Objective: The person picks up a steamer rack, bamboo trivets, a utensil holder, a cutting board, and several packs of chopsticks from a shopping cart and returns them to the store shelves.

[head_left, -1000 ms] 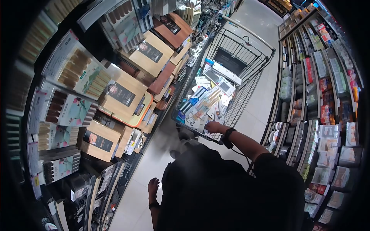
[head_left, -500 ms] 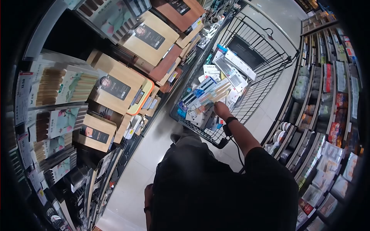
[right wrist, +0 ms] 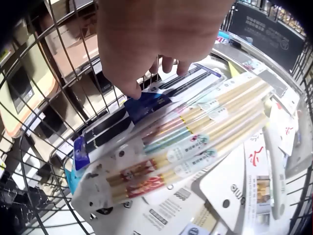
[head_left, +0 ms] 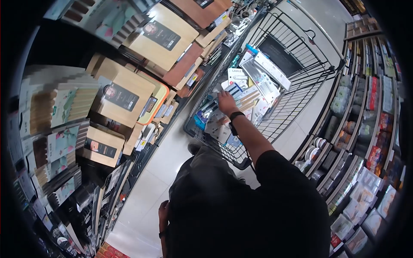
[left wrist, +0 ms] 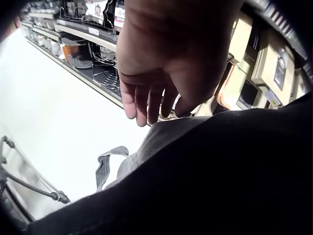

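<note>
In the head view my right hand [head_left: 226,104] is over packaged goods inside a wire shopping cart [head_left: 246,162]. The right wrist view shows that hand [right wrist: 159,44] from above, fingers pointing down and thumb tip at a blue-and-black pack [right wrist: 149,106]; whether it touches the pack I cannot tell. Beside this pack lie clear-wrapped light wooden chopsticks [right wrist: 227,105] with coloured bands. A white card marked LADLE [head_left: 237,76] lies farther up the cart. My left hand [head_left: 163,213] hangs low by my body; in the left wrist view this hand [left wrist: 166,63] holds nothing, its fingers loosely bent.
Wooden cutting boards [head_left: 116,96] and hanging chopstick packs [head_left: 71,103] fill the left shelves. Another shelf row with packaged goods [head_left: 374,101] runs along the right. Pale floor [head_left: 148,189] shows between the left shelves and my legs.
My right hand has moved from the cart's near edge up and left, over the blue-and-black pack. The left hand has drawn in beside my body. The cart appears farther right in the view.
</note>
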The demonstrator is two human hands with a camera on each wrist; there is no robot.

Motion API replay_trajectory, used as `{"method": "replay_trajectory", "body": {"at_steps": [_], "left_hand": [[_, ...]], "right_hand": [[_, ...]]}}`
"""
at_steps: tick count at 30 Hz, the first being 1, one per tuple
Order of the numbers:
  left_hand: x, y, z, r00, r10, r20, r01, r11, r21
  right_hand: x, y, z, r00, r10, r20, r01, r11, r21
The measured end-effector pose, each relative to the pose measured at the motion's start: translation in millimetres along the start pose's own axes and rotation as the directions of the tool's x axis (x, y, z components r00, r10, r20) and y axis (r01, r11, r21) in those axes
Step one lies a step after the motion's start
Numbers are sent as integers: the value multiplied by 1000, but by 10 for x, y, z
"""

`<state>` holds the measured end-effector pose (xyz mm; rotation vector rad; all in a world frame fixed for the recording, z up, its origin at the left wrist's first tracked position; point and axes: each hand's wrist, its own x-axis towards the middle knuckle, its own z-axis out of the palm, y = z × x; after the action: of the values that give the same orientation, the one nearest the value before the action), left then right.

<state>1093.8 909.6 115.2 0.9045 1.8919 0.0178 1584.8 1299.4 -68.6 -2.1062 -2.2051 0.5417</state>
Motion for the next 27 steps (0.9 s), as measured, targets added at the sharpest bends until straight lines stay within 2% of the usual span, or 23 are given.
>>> {"method": "replay_trajectory", "body": {"at_steps": [2, 4, 6, 7, 9, 10, 11, 12, 13, 14, 15, 16, 18, 20, 22, 23, 24, 25, 26, 27], "left_hand": [[-18, -148, 45, 989, -146, -14, 146, 989, -8], [11, -203, 41, 990, -138, -7, 138, 990, -5], [31, -230, 38, 992, -128, -4, 128, 992, -10], [37, -234, 36, 992, -123, -4, 123, 992, -15], [47, -247, 33, 993, -119, -6, 119, 993, -23], [49, -246, 30, 993, -118, -8, 118, 993, -25], [52, -241, 27, 993, -117, -9, 117, 993, -26], [55, -235, 25, 993, -115, -9, 114, 993, -26], [61, -240, 24, 994, -110, -8, 110, 994, -26], [66, -240, 22, 994, -108, -6, 108, 994, -26], [72, -245, 20, 994, -110, -4, 110, 994, -23], [77, -243, 17, 993, -114, -2, 114, 993, -18], [95, -269, 12, 991, -131, 7, 131, 991, -2], [117, -289, 3, 990, -140, 16, 140, 990, 17], [141, -302, -10, 990, -142, 21, 141, 990, 27], [154, -309, -18, 990, -141, 21, 140, 990, 28], [204, -378, -24, 990, -142, 22, 141, 990, 26], [293, -515, -14, 992, -123, 39, 124, 992, -32], [343, -585, 0, 993, -102, 53, 107, 990, -89], [363, -594, 21, 993, -104, 54, 108, 990, -88]], "right_hand": [[-3, -50, 20, 998, 31, -59, -29, 999, 35], [-59, -1, 32, 997, 30, -66, -26, 998, 64], [-119, 155, -3, 983, 16, -184, 10, 990, 140], [-125, 260, -131, 985, 72, -156, -43, 982, 182], [-129, 555, -281, 939, 266, -216, -208, 944, 257], [-102, 783, -319, 916, 367, -162, -330, 918, 220], [-61, 1084, -208, 850, 449, -274, -392, 888, 240], [-20, 1456, -62, 737, 378, -561, -269, 925, 270], [-91, 1570, -351, 769, 510, -385, -403, 855, 327], [-87, 1802, -387, 714, 607, -350, -524, 794, 309], [-141, 1945, -506, 685, 657, -313, -560, 751, 350], [-184, 2064, -579, 616, 744, -258, -636, 663, 395], [-339, 2168, -607, 593, 762, -262, -694, 648, 313], [-602, 2101, -523, 595, 776, -207, -703, 628, 334], [-804, 1968, -501, 658, 709, -254, -566, 688, 454], [-906, 2034, -244, 683, 677, -274, -561, 727, 397], [-1032, 2152, 216, 677, 615, -404, -521, 789, 327], [-1104, 1900, 11, 645, 760, -83, -640, 597, 483], [-1216, 1934, 323, 671, 740, -40, -631, 599, 492], [-1263, 1712, 200, 631, 776, 7, -683, 551, 479]]}}
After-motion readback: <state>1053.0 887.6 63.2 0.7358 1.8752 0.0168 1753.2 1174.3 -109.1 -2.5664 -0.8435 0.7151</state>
